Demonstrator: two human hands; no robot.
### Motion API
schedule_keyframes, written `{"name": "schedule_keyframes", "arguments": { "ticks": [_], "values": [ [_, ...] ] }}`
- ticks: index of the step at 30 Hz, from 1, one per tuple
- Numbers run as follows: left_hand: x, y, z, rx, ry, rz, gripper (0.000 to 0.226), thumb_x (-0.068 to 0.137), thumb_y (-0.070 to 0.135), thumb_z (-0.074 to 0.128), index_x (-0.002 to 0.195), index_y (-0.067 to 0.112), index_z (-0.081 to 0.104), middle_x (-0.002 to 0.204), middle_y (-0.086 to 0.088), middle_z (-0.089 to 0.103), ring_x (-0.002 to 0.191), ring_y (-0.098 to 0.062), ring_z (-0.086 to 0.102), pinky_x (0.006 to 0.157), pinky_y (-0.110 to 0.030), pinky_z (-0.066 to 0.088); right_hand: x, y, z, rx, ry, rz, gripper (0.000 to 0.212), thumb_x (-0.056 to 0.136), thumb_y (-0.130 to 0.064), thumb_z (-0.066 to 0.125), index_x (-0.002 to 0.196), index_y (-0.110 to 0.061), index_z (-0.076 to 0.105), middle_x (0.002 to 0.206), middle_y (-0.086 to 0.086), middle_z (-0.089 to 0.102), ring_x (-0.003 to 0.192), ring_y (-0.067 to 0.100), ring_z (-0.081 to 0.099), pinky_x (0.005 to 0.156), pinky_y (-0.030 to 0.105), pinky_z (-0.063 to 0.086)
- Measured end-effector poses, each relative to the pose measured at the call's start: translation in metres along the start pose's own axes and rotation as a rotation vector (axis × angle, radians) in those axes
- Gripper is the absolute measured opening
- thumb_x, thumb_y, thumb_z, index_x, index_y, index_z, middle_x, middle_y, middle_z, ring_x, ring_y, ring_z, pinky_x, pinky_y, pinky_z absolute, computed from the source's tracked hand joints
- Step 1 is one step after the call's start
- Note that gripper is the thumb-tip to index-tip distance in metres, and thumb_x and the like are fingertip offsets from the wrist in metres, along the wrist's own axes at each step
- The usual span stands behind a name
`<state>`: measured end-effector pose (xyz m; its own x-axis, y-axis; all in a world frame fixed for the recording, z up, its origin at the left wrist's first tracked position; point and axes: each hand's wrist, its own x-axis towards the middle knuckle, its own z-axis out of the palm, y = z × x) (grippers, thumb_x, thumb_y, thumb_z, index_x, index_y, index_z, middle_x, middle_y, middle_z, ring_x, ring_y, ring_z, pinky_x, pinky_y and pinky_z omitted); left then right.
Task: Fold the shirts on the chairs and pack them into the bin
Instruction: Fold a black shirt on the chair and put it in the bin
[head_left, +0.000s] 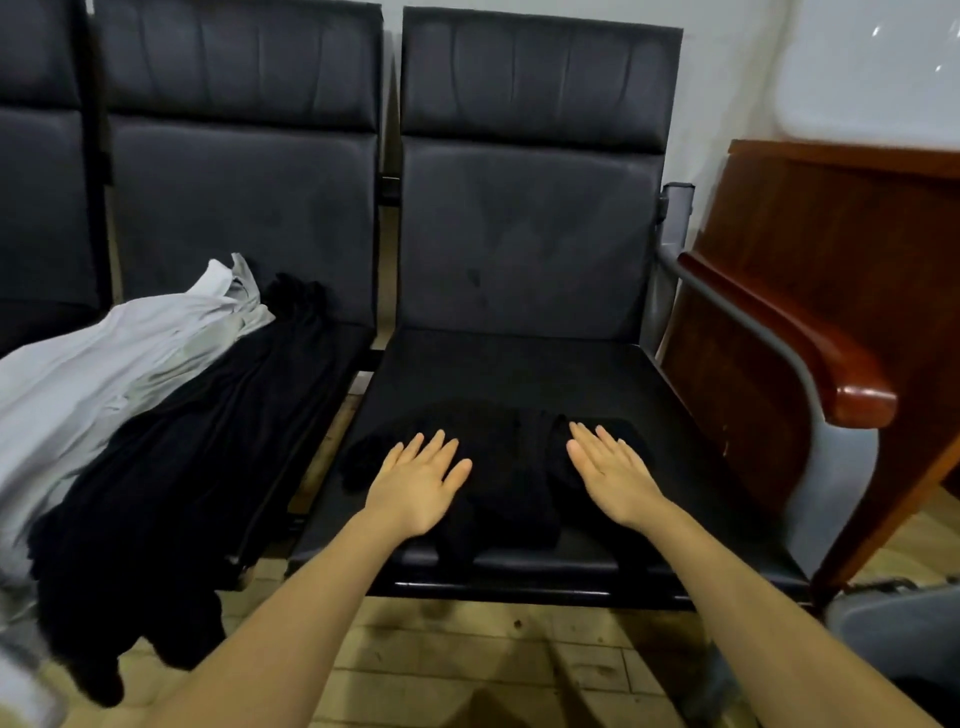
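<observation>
While the black shirt (498, 483) is lying bunched at the seat's (701, 467) six o'clock edge, the left hand (421, 483) and right hand (610, 475) are pressing it, fingers (439, 447) straight, gripping nothing; soft and limp, it is probably best pinched at its edges.

black shirt (506, 483) bunched on right chair seat (519, 374), white shirt (93, 374) on neighbour

Black shirt (498, 467) on black chair (524, 249), white shirt (104, 374), reddish-brown wooden armrest (810, 343), possibly grey bin (893, 634)
</observation>
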<state>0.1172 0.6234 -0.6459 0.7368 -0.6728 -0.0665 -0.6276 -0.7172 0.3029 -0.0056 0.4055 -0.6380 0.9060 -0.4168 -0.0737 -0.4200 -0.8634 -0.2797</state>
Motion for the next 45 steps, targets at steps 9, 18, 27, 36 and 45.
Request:
{"name": "schedule_keyframes", "arguments": {
  "ticks": [9,18,27,36,45],
  "values": [
    [0.038,0.019,-0.005,-0.139,0.297,0.085,0.046,0.101,0.04,0.032,0.143,0.022,0.038,0.15,0.004,0.035,0.143,-0.013,0.018,0.114,-0.028,0.004,0.035,-0.013,-0.02,0.397,0.293,0.118,0.043,0.103,-0.036,0.028,0.132,-0.017,0.054,0.135,0.001,0.054,0.13,0.019,0.042,0.11,0.034,0.016],
    [0.056,0.075,0.005,-0.209,0.274,0.115,0.064,0.094,0.044,0.05,0.147,0.017,0.025,0.142,-0.003,0.041,0.13,-0.021,0.037,0.107,-0.034,0.022,0.054,-0.01,-0.019,0.557,0.389,0.13,0.01,0.092,-0.028,0.06,0.099,-0.03,0.066,0.087,-0.016,0.061,0.097,0.006,0.057,0.09,0.027,0.02],
    [0.061,0.074,0.002,-0.616,0.448,0.071,0.048,0.092,0.015,0.059,0.137,0.019,0.044,0.103,0.002,0.056,0.104,-0.015,0.057,0.094,-0.028,0.046,0.043,-0.007,-0.015,0.429,0.295,0.143,0.015,0.086,-0.039,0.067,0.091,-0.029,0.056,0.097,-0.012,0.053,0.099,0.01,0.05,0.093,0.03,0.022],
    [0.043,0.053,-0.035,-0.855,0.56,0.15,0.035,0.094,0.013,0.055,0.128,0.023,0.052,0.084,0.009,0.051,0.072,-0.003,0.051,0.075,-0.013,0.043,0.02,-0.005,-0.033,0.951,0.473,-0.028,0.012,0.087,-0.013,0.067,0.084,-0.022,0.06,0.087,-0.004,0.064,0.083,0.002,0.061,0.067,0.009,0.047],
    [0.01,0.056,-0.037,-0.639,0.466,0.277,0.025,0.092,0.025,0.059,0.117,0.023,0.06,0.079,0.007,0.053,0.065,0.0,0.046,0.069,-0.017,0.044,-0.009,0.011,-0.058,0.915,0.659,-0.129,0.021,0.087,-0.01,0.067,0.081,-0.03,0.068,0.085,-0.011,0.07,0.084,-0.003,0.063,0.078,0.012,0.046]
  ]
}}
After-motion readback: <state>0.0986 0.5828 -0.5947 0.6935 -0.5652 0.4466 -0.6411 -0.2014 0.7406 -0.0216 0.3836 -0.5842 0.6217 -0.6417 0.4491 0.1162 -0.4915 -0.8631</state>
